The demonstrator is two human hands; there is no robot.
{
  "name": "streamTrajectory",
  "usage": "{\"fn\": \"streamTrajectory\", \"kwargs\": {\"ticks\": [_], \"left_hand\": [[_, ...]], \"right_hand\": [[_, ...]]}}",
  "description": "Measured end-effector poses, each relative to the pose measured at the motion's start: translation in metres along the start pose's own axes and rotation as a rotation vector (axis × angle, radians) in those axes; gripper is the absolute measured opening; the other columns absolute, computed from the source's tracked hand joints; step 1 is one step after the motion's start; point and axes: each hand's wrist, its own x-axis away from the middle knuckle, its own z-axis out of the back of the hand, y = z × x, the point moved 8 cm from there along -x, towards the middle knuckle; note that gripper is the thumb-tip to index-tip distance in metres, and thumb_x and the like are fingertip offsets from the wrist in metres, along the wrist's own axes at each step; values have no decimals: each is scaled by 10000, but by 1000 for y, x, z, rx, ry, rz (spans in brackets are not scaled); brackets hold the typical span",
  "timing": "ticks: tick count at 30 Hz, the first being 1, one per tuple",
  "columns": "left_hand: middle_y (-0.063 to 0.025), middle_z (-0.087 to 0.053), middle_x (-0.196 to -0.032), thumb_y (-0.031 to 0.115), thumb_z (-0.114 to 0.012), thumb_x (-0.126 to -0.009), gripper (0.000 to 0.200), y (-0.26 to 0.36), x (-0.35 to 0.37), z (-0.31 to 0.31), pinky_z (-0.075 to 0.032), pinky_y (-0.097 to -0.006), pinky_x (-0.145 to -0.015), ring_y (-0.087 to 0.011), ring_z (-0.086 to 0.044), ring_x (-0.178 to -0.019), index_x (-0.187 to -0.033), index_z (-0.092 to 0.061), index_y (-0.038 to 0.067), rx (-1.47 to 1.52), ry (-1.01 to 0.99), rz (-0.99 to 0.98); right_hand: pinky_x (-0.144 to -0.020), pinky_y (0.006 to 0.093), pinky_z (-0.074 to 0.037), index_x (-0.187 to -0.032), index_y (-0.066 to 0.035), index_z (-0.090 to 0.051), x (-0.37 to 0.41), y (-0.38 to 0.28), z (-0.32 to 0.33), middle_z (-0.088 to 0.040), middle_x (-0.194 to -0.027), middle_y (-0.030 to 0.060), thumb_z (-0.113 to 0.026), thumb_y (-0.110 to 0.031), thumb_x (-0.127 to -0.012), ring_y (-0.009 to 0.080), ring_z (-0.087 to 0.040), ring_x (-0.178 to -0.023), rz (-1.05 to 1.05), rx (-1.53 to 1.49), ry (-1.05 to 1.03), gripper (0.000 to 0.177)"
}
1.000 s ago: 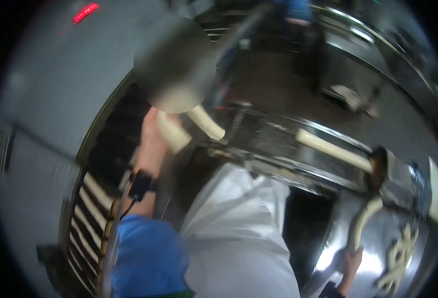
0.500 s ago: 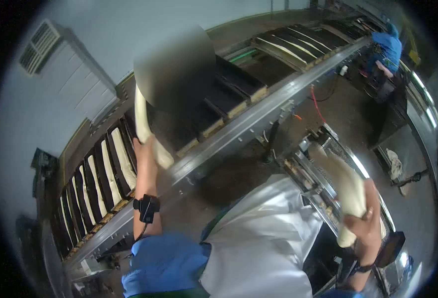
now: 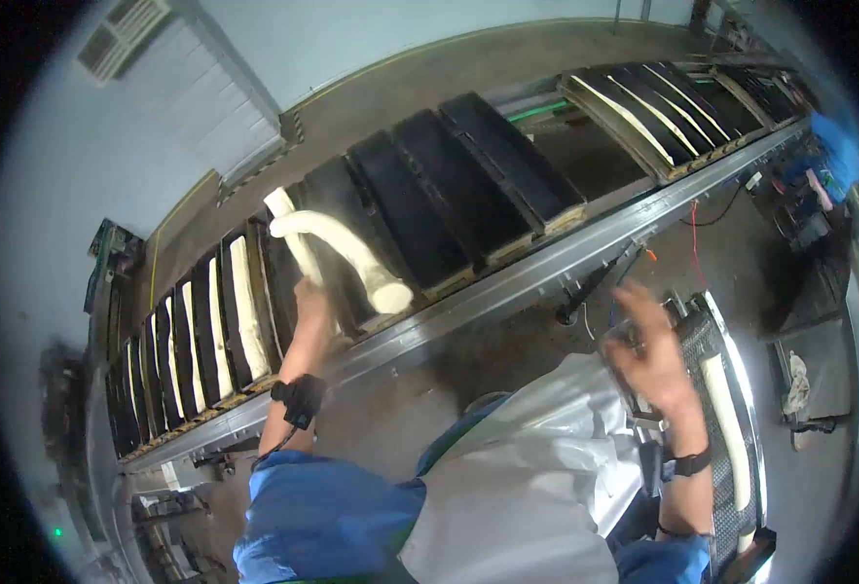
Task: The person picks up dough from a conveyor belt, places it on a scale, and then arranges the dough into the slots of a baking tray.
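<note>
My left hand (image 3: 315,316) is closed around the lower end of a pale dough strip (image 3: 294,234) beside the near edge of the dark trays. A second, curved dough strip (image 3: 347,248) overlaps the first one's upper part in this view and arcs toward the front rail, with nothing gripping it. My right hand (image 3: 651,352) is open and blurred, fingers spread, holding nothing. It is up beside the mesh conveyor (image 3: 702,346), where another dough strip (image 3: 728,428) lies lengthwise.
Dark trays (image 3: 418,193) line a long conveyor with a metal front rail (image 3: 497,284). Trays at the left hold several dough strips (image 3: 246,310), as does a far right tray (image 3: 677,122). A person in blue (image 3: 836,156) is at the far right. A red hose (image 3: 695,248) hangs below the rail.
My right hand has let go of its dough strip and moved up and left, fingers now spread. A curved strip now shows loose above the trays. The view has shifted.
</note>
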Motion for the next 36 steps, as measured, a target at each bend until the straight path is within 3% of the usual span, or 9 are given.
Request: {"fn": "streamTrajectory", "kwargs": {"ticks": [3, 6, 8, 17, 24, 30, 32, 34, 36], "left_hand": [[-144, -526, -1151, 2, -395, -899, 480, -9, 5, -17, -487, -357, -781, -237, -557, -944, -1369, -298, -4, 120, 27, 12], [-164, -501, -1157, 6, -404, -888, 501, 36, 49, -71, -465, -381, -828, -237, -522, -1023, -1374, -281, 14, 13, -81, -27], [-130, -592, -931, 25, -436, -880, 262, 21, 27, -109, -463, -368, -686, -220, -571, -794, -1115, -538, -30, 178, -7, -107], [-142, -573, -1048, -11, -573, -774, 541, 33, 44, -215, -465, -333, -754, -248, -560, -895, -1291, -412, -15, 291, -301, -62], [-100, -591, -1025, 93, -583, -818, 381, 114, 16, -198, -437, -333, -797, -229, -556, -913, -1174, -511, -22, 211, -293, -280], [-50, -572, -904, 49, -570, -838, 726, 144, -33, -229, -455, -290, -628, -164, -550, -770, -1458, -199, -26, 63, -143, -443], [-26, -530, -805, 73, -556, -859, 730, 130, -50, -243, -447, -267, -605, -126, -515, -702, -1472, -168, -12, 550, -322, -427], [-48, -549, -806, 149, -561, -884, 587, 130, -16, -250, -467, -265, -645, -147, -540, -710, -1397, -307, 18, 150, -342, -308], [-105, -593, -883, 143, -578, -860, 523, 80, -50, -274, -486, -335, -709, -217, -575, -757, -1327, -373, 25, -298, -221, -760]], "right_hand": [[-1051, 461, -361, -1316, -12, -441, 81, 209, 40, -496, -1299, 240, -692, -104, -729, 400, -452, -1229, -304, 722, 283, 646], [-934, 506, -438, -1348, -147, -446, 177, 376, 59, -531, -1233, 221, -581, -298, -834, 395, -505, -1163, -843, 1023, -133, 553], [-920, 524, -435, -1259, -99, -492, 169, 304, 83, -546, -1201, 207, -568, -311, -851, 392, -512, -1143, -953, 773, 123, 466], [-848, 527, -476, -911, -19, -596, 124, 286, 78, -634, -959, 219, -649, -209, -718, 403, -607, -946, -809, 631, 243, 276], [-821, 279, -461, -1152, -13, -590, 90, 227, 133, -664, -1001, 60, -628, -47, -772, 140, -602, -918, -402, -482, 554, 383], [-1003, 331, -384, -1337, -17, -453, -10, 70, 199, -556, -1252, 102, -646, -170, -855, 192, -516, -1161, 39, -927, 619, 542], [-1016, 405, -413, -1387, -26, -387, -46, 34, 183, -513, -1314, 127, -611, -123, -873, 225, -490, -1226, 160, -1048, 381, 568], [-1099, 474, -318, -1467, -35, -250, -62, 12, 159, -385, -1432, 202, -702, -198, -825, 297, -417, -1309, 202, -1184, 205, 802], [-1100, 461, -318, -1483, -35, -217, -68, 11, 138, -339, -1465, 217, -764, -215, -775, 309, -387, -1333, 209, -1221, 45, 913]]}}
